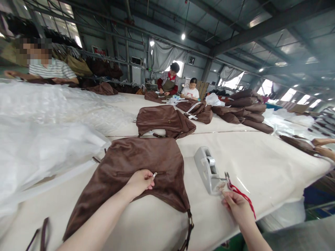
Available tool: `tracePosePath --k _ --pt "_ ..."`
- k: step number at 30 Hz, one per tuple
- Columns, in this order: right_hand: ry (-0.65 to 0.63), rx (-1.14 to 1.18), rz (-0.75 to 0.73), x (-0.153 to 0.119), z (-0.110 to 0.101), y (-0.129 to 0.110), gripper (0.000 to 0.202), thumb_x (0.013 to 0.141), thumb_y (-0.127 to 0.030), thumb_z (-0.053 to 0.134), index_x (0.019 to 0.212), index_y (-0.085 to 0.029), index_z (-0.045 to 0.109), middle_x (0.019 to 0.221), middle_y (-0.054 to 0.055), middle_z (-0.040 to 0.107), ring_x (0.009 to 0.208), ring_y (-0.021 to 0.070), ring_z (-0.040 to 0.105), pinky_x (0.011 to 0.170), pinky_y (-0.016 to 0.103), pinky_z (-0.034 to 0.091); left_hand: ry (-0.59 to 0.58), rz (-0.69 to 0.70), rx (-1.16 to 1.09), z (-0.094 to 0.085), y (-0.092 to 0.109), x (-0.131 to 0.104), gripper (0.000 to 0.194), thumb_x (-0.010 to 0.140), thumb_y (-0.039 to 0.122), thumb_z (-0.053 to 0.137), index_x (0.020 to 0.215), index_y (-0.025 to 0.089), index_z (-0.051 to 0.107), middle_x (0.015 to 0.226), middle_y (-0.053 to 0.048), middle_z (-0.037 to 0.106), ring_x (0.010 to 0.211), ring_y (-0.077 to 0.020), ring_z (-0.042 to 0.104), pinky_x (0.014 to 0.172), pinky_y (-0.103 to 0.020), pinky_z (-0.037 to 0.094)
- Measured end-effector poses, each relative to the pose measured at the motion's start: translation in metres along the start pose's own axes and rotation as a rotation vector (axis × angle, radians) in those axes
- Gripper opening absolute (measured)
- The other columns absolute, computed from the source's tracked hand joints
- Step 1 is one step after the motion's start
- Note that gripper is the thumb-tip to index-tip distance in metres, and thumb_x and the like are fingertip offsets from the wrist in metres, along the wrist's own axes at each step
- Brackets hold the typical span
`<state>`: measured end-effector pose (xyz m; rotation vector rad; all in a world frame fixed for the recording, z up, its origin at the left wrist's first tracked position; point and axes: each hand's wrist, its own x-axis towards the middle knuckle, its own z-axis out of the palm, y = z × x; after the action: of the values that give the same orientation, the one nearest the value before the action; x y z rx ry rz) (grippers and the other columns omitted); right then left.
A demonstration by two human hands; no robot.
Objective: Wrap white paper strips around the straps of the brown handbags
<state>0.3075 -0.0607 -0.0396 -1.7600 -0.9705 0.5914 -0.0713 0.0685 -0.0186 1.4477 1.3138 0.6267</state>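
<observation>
A brown leather-look handbag [146, 153] lies flat on the table in front of me, its strap hanging toward me at the right. My left hand [141, 182] rests over its zipped pocket, thumb and fingers pinched on the zipper pull [155, 174], which looks wrapped in something pale. To the right stands a grey tape dispenser [205, 170]. At its front end my right hand [237, 205] pinches a small piece of clear tape [221, 187]. Thread snips [227, 177] with a red cord [244, 196] lie right beside the dispenser and my right fingers.
Another brown bag [157, 118] lies just beyond. Clear plastic bags [52, 139] cover the left side. Stacked brown bags [246, 108] stand at the back right. Co-workers sit or stand around the table, and a person's hands [324, 146] hold a brown item at the right edge.
</observation>
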Motion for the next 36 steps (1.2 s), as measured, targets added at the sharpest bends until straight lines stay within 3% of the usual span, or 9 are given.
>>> tracePosePath --k 3,6,8,12,15,17,23,32,36 --pt "0.109 -0.004 0.085 -0.001 -0.008 -0.005 0.046 0.055 -0.062 0.07 0.071 -0.018 0.067 0.056 0.005 0.063 0.048 0.0199 0.057 0.047 0.032 0.049 0.02 0.038 0.004 0.003 -0.006 -0.002 0.014 0.077 0.027 0.051 0.075 0.015 0.057 0.067 -0.002 0.065 0.057 -0.0118 0.06 0.055 -0.021 0.045" --pt "0.108 -0.012 0.007 -0.001 0.005 -0.039 0.047 0.062 -0.059 0.068 0.083 -0.017 0.067 0.064 0.006 0.066 0.056 0.0187 0.059 0.053 0.029 0.05 0.054 0.071 0.038 0.007 -0.01 -0.005 0.013 0.079 0.025 0.049 0.077 0.015 0.058 0.068 -0.001 0.066 0.058 -0.0115 0.061 0.057 -0.021 0.045" --pt "0.003 0.019 -0.079 -0.002 0.036 -0.074 0.045 0.066 -0.058 0.067 0.084 -0.017 0.066 0.064 0.005 0.065 0.057 0.0178 0.058 0.054 0.028 0.049 0.085 0.085 0.095 0.009 -0.012 -0.008 0.013 0.081 0.024 0.049 0.079 0.016 0.059 0.071 -0.002 0.067 0.059 -0.011 0.061 0.057 -0.02 0.044" --pt "-0.483 0.17 -0.17 -0.012 0.137 -0.13 0.038 0.069 -0.055 0.067 0.074 -0.017 0.063 0.059 0.003 0.06 0.049 0.0125 0.051 0.044 0.023 0.04 0.185 0.167 0.273 0.01 -0.009 -0.017 0.01 0.081 0.02 0.049 0.084 0.018 0.059 0.08 -0.004 0.069 0.067 -0.0128 0.062 0.063 -0.021 0.044" --pt "-0.759 0.28 -0.058 -0.019 0.202 -0.138 0.037 0.069 -0.052 0.068 0.068 -0.017 0.059 0.054 -0.001 0.055 0.042 0.008 0.043 0.037 0.02 0.029 0.283 0.207 0.401 0.008 -0.004 -0.023 0.019 0.08 0.017 0.05 0.098 0.018 0.053 0.083 -0.005 0.069 0.077 -0.0179 0.064 0.071 -0.026 0.045" --pt "-0.85 0.326 0.021 -0.02 0.224 -0.131 0.038 0.068 -0.052 0.069 0.064 -0.017 0.056 0.049 -0.004 0.05 0.038 0.0061 0.038 0.035 0.019 0.024 0.309 0.196 0.462 0.008 -0.002 -0.026 0.026 0.08 0.018 0.049 0.106 0.017 0.047 0.084 -0.006 0.068 0.081 -0.0206 0.064 0.074 -0.029 0.045" --pt "-0.91 0.339 0.126 -0.014 0.219 -0.108 0.034 0.069 -0.047 0.07 0.069 -0.015 0.058 0.046 -0.006 0.047 0.034 0.0044 0.034 0.033 0.019 0.018 0.272 0.194 0.604 0.011 0.005 -0.029 0.026 0.085 0.02 0.043 0.111 0.016 0.04 0.093 -0.01 0.066 0.083 -0.0224 0.065 0.074 -0.031 0.046" --pt "-0.966 0.231 0.129 -0.018 0.226 -0.109 0.025 0.07 -0.039 0.066 0.067 -0.015 0.058 0.046 -0.006 0.048 0.033 0.0045 0.036 0.032 0.019 0.02 0.214 0.161 0.69 0.012 0.015 -0.033 0.03 0.086 0.018 0.039 0.117 0.014 0.039 0.092 -0.012 0.066 0.085 -0.0255 0.065 0.073 -0.033 0.048" --pt "-0.95 0.169 0.116 -0.019 0.225 -0.11 0.024 0.071 -0.037 0.065 0.064 -0.016 0.057 0.046 -0.005 0.05 0.034 0.005 0.037 0.032 0.019 0.022 0.198 0.158 0.715 0.012 0.016 -0.034 0.025 0.087 0.018 0.039 0.11 0.015 0.046 0.093 -0.011 0.067 0.085 -0.0249 0.064 0.075 -0.032 0.048"
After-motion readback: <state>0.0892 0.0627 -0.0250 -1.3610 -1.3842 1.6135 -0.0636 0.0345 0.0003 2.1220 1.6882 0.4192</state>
